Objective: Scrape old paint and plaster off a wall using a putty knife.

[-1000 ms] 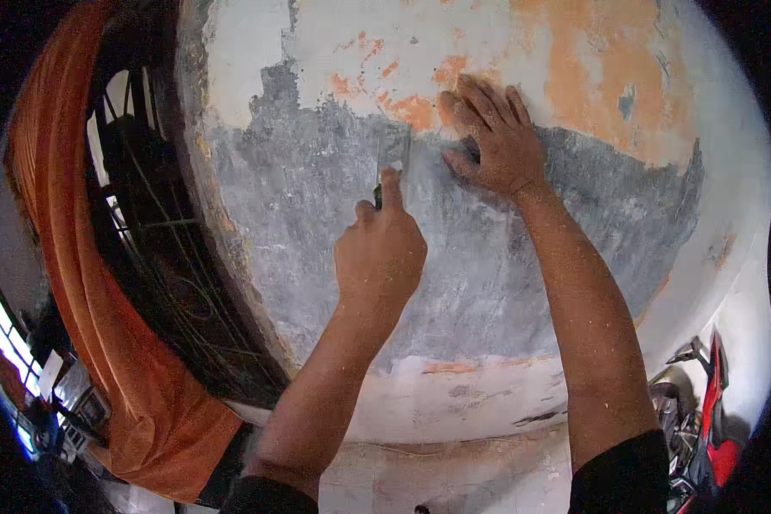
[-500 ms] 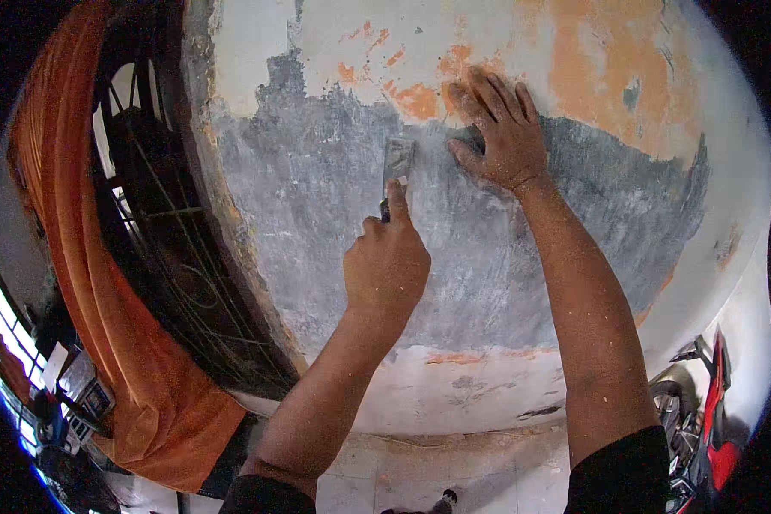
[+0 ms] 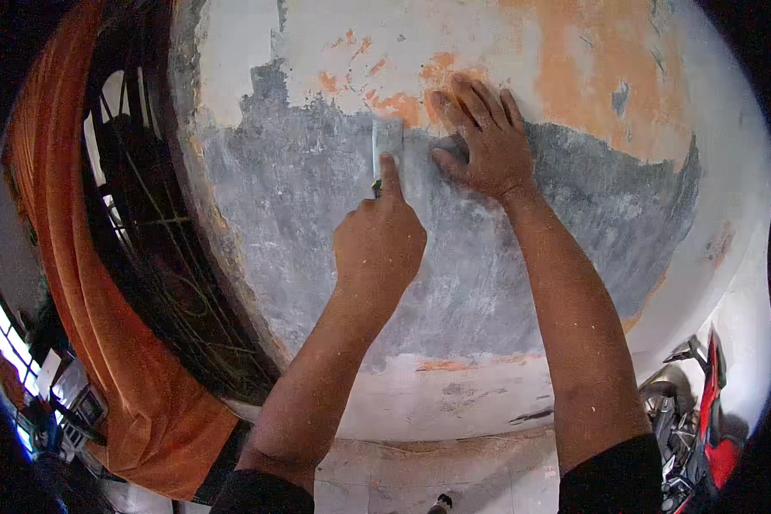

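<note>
My left hand [image 3: 380, 236] is closed round the handle of a scraper [image 3: 388, 137], its index finger stretched along the metal blade. The blade lies against the wall [image 3: 317, 188], its tip at the upper border of the bare grey patch, where white and orange paint begin. To the right, my right hand [image 3: 491, 146] rests on the wall with fingers spread, holding nothing. Its fingertips reach the orange and white paint, while the palm lies over grey. Most of the scraper's handle is hidden inside my left hand.
An orange curtain [image 3: 77, 283] hangs at the left beside a dark opening with metal bars [image 3: 158, 231]. At the lower right stands a red and black motorcycle [image 3: 715, 411], partly in view. Pale floor tiles [image 3: 488, 480] show below the wall.
The scraper and my left hand have moved up the wall, bringing the blade's tip from the grey area to the paint border. My right hand stays spread on the wall. The view has shifted slightly.
</note>
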A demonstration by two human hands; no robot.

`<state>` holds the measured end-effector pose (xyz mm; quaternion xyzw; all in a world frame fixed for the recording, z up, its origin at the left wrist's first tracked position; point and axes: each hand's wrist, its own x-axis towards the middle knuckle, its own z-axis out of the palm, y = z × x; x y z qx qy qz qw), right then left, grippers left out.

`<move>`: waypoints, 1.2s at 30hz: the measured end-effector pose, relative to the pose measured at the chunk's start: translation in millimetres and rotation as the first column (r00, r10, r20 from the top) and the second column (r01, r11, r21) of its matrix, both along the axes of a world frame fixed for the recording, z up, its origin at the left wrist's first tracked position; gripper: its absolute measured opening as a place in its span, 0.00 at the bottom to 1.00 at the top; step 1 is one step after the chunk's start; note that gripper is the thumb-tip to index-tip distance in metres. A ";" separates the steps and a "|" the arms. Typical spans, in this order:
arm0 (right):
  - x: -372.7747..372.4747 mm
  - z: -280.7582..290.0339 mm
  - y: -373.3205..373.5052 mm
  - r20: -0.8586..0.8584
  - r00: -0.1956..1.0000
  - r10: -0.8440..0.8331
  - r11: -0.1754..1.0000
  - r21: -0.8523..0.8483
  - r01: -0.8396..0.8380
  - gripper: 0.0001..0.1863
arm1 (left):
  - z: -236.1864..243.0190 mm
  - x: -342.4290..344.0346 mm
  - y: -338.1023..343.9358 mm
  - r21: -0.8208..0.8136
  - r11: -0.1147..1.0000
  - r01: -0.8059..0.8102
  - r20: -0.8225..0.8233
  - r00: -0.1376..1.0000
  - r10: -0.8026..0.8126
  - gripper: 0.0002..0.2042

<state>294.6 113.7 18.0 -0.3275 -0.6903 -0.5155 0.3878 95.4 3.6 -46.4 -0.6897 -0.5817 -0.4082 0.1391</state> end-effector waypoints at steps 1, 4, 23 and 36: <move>2.3 -0.4 1.0 0.004 1.000 0.001 1.000 0.007 -0.001 0.44 | 3.9 1.0 -1.9 -0.010 1.000 0.018 0.008 1.000 -0.018 0.30; 4.2 -1.6 -0.7 0.004 1.000 -0.020 1.000 0.002 0.020 0.44 | 0.3 1.3 -19.8 -0.220 0.975 -0.022 -0.064 0.998 0.008 0.29; 2.6 -2.4 -1.8 -0.006 1.000 -0.001 1.000 -0.004 0.001 0.44 | -7.3 -4.6 -5.9 -0.005 1.000 -0.023 -0.065 0.998 0.023 0.28; 1.4 -1.8 -1.1 0.012 0.999 -0.044 0.999 0.005 0.044 0.42 | -4.6 3.5 -6.0 -0.205 0.978 0.030 -0.071 0.996 -0.046 0.35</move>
